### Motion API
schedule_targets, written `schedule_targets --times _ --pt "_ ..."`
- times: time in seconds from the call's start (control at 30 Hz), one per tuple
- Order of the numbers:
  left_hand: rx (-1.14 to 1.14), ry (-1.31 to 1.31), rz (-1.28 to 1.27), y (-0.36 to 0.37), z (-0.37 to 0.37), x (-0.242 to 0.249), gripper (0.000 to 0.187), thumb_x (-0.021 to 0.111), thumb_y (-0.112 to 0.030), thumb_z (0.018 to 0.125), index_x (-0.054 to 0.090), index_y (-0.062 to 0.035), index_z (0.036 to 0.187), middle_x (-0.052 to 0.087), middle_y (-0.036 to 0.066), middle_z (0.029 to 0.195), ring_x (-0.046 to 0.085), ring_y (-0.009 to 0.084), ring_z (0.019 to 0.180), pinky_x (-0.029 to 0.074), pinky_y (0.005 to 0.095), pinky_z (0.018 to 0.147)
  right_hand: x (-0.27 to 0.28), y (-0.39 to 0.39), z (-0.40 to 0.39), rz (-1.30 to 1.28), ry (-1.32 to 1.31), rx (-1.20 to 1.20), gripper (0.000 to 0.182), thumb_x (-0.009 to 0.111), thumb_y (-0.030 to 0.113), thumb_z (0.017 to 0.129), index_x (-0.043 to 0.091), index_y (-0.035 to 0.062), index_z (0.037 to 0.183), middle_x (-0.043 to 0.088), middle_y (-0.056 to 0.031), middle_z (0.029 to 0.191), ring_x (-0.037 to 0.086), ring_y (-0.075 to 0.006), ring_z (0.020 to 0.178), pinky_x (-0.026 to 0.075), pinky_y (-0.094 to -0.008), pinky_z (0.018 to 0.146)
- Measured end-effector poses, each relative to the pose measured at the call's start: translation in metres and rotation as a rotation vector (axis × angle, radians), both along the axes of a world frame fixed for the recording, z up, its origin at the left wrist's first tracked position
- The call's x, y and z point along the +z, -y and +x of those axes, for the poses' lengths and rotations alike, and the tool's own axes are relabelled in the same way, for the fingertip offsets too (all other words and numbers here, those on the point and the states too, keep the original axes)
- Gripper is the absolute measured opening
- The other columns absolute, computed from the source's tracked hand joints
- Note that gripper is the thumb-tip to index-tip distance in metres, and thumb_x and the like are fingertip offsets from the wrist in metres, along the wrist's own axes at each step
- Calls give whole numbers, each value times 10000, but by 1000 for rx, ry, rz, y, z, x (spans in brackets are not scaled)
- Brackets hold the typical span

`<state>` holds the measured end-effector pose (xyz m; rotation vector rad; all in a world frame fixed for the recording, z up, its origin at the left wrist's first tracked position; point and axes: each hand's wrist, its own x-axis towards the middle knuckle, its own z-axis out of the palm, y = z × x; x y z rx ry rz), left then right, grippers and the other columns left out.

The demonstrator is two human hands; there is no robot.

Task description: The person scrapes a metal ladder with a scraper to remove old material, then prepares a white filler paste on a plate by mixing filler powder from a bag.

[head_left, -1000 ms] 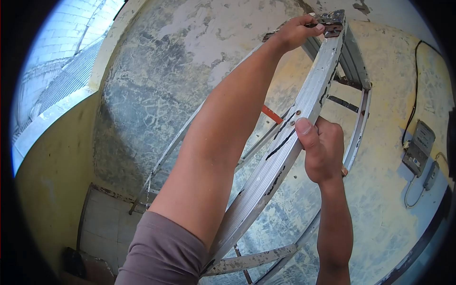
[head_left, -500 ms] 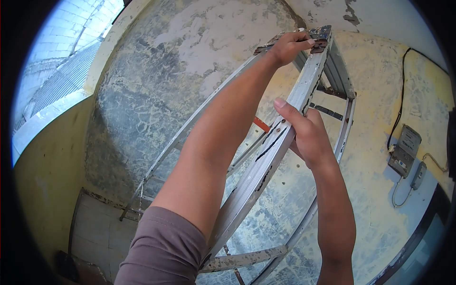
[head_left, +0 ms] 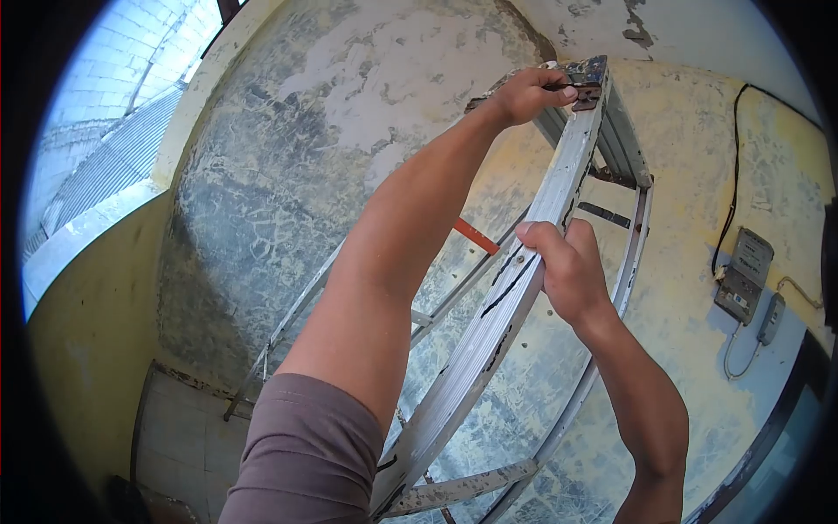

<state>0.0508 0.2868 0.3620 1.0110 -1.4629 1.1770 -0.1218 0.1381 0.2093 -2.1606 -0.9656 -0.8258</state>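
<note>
A worn, paint-spattered aluminium stepladder [head_left: 454, 371] stands upright at a slant across the view. At its top, my left hand [head_left: 531, 94] is closed over the edge of the dark, rusty top step [head_left: 587, 74]. Lower down, my right hand [head_left: 574, 269] wraps round the near side rail, its thumb lying across the front face just above a screw. An orange strip [head_left: 476, 236] shows behind that rail, between the ladder's two sides. My left forearm hides part of the far rail and some of the rungs.
Behind the ladder is a patchy, peeling wall [head_left: 253, 175]. On the right, a grey box [head_left: 745, 275] with a hanging cable [head_left: 733, 196] is fixed to the wall. A window opening [head_left: 113, 131] is at upper left, and floor tiles [head_left: 179, 428] lie below it.
The ladder's near rail has shifted slightly down in view, and my right hand has gone down with it. More of the orange strip shows. Both hands keep their hold.
</note>
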Motion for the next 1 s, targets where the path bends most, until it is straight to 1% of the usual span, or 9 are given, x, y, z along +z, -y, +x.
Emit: schedule_targets --times 0.13,0.23,0.27,0.33,0.5,0.67,0.7,0.8,1.0 --pt "-60 5 20 6 6 0 289 594 -293 924 633 -6 916 588 -4 812 474 101 796 370 266 756 1 1 5 1 25 19 396 594 288 797 566 -13 541 525 -38 491 476 -94 455 392 -273 461" --pt "221 -24 -73 2 -3 -4 317 579 -305 928 644 4 954 623 22 853 518 114 849 387 276 818 1 1 1 34 -87 2 385 600 282 790 576 -20 552 533 -41 496 483 -97 459 393 -276 457" --pt "213 -23 -69 4 0 -4 317 579 -305 928 644 4 954 623 22 853 518 114 849 387 276 818 1 0 0 48 -100 14 383 602 279 788 579 -24 556 536 -43 499 483 -99 458 393 -278 454" --pt "40 138 -12 2 3 -1 320 598 -320 914 655 -9 965 636 36 873 533 120 876 389 272 846 1 2 5 10 13 23 386 601 282 793 585 -28 563 538 -44 499 480 -100 458 385 -276 457" --pt "145 36 2 -9 3 -1 363 693 -340 848 674 -4 986 658 45 895 559 120 861 412 279 831 -2 -1 7 29 51 52 393 595 273 793 551 -15 530 506 -31 465 463 -96 451 366 -288 464" --pt "-20 -41 -50 -1 5 5 345 798 -332 746 726 -17 866 682 50 794 586 135 788 421 275 789 4 12 16 19 55 -11 382 594 252 790 546 -25 531 504 -29 463 459 -98 458 365 -289 469" --pt "19 -71 -70 1 6 5 341 811 -331 728 727 -18 835 672 41 764 583 136 778 417 271 779 4 13 18 13 40 -38 376 592 247 791 551 -31 541 507 -29 470 457 -97 467 365 -288 477" --pt "99 -37 -150 14 13 4 336 814 -328 724 726 -19 824 662 35 749 576 135 768 420 276 769 -8 10 16 141 90 44 375 591 248 791 550 -38 553 496 -22 483 438 -90 487 352 -285 487" --pt "89 -49 -123 23 26 3 356 783 -341 765 712 -10 876 661 30 792 558 123 770 419 279 769 -6 24 15 49 16 30 349 587 241 800 593 -42 597 554 -32 523 479 -92 506 377 -280 508"
